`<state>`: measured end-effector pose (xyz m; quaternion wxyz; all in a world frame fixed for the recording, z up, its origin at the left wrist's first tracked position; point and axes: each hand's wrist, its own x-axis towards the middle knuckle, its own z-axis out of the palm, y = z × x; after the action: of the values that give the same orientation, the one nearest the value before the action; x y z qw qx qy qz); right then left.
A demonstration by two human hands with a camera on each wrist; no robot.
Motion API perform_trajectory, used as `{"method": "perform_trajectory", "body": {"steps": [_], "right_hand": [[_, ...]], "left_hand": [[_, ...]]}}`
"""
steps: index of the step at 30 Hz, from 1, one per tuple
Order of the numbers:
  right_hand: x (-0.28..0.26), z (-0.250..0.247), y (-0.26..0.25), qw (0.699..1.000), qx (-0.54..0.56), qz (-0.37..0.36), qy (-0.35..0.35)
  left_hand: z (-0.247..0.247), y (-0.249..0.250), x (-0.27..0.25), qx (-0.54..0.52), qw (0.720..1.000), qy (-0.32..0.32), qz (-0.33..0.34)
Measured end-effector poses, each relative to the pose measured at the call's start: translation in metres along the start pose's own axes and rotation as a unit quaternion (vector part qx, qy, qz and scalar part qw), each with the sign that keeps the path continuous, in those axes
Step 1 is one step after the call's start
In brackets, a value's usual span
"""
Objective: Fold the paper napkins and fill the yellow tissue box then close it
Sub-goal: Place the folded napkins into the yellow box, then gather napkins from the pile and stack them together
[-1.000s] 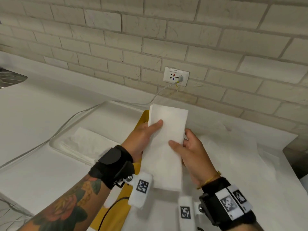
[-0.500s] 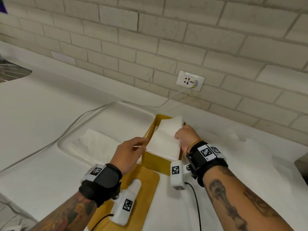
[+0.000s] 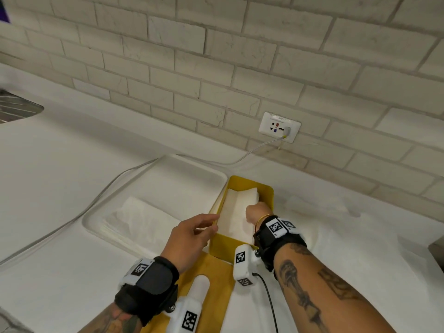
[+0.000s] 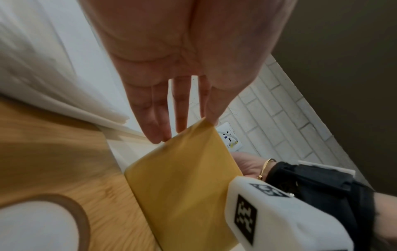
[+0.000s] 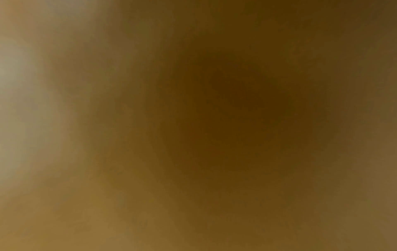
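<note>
The yellow tissue box (image 3: 266,193) stands open on the counter, with folded white napkins (image 3: 236,207) inside. My right hand (image 3: 255,211) reaches down into the box on top of the napkins, its fingers hidden below the knuckles. The right wrist view is only a brown blur. My left hand (image 3: 206,227) holds its fingers straight against the box's left wall near the front corner; in the left wrist view the fingertips (image 4: 158,135) meet the box (image 4: 184,186) at its edge. The wooden lid (image 3: 216,282) with an oval slot lies flat in front of the box.
A white tray (image 3: 182,169) left of the box holds a stack of unfolded napkins (image 3: 141,219). A cable (image 3: 115,181) runs from the wall socket (image 3: 279,127) along the tray. More white paper (image 3: 324,207) lies to the right. A sink (image 3: 16,109) is at the far left.
A second ago both hands held a folded napkin up over the box. The right hand has carried it down into the box, and the left hand let go and moved to the box's left wall.
</note>
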<state>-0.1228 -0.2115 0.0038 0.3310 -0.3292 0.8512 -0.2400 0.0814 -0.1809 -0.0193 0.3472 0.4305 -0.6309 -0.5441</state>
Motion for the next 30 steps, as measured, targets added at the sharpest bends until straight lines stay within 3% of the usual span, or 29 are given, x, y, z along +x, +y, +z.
{"method": "perform_trajectory", "body": {"steps": [4, 7, 10, 13, 16, 18, 21, 26, 30], "right_hand": [[-0.008, 0.001, -0.003, 0.999, -0.033, 0.003, -0.018], [-0.013, 0.005, -0.009, 0.998, -0.059, -0.014, 0.006], [-0.028, 0.001, -0.018, 0.984, -0.125, -0.123, 0.023], [-0.044, 0.002, -0.020, 0.949, -0.225, -0.203, -0.083], [-0.045, 0.013, -0.016, 0.917, -0.311, -0.169, -0.185], [-0.040, 0.014, -0.017, 0.906, -0.336, -0.155, -0.203], [-0.033, 0.007, -0.026, 0.899, -0.354, -0.165, -0.199], [-0.007, -0.002, -0.039, 0.907, -0.373, -0.151, -0.128], [0.002, 0.014, -0.030, 0.883, -0.424, -0.128, -0.152]], "left_hand": [[0.001, -0.003, 0.003, 0.008, 1.000, 0.002, 0.003], [0.001, -0.005, 0.002, 0.008, 1.000, 0.002, 0.007], [-0.002, -0.006, 0.004, 0.028, 1.000, -0.004, 0.012], [-0.003, -0.005, 0.006, 0.036, 0.999, -0.009, 0.015], [-0.003, -0.003, 0.005, 0.050, 0.999, -0.014, 0.015], [-0.004, -0.003, 0.005, 0.055, 0.998, -0.015, 0.014], [-0.005, -0.003, 0.005, 0.057, 0.998, -0.017, 0.013], [-0.005, -0.001, 0.005, 0.052, 0.999, -0.012, 0.008], [-0.001, 0.002, 0.010, 0.084, 0.996, -0.016, 0.014]]}}
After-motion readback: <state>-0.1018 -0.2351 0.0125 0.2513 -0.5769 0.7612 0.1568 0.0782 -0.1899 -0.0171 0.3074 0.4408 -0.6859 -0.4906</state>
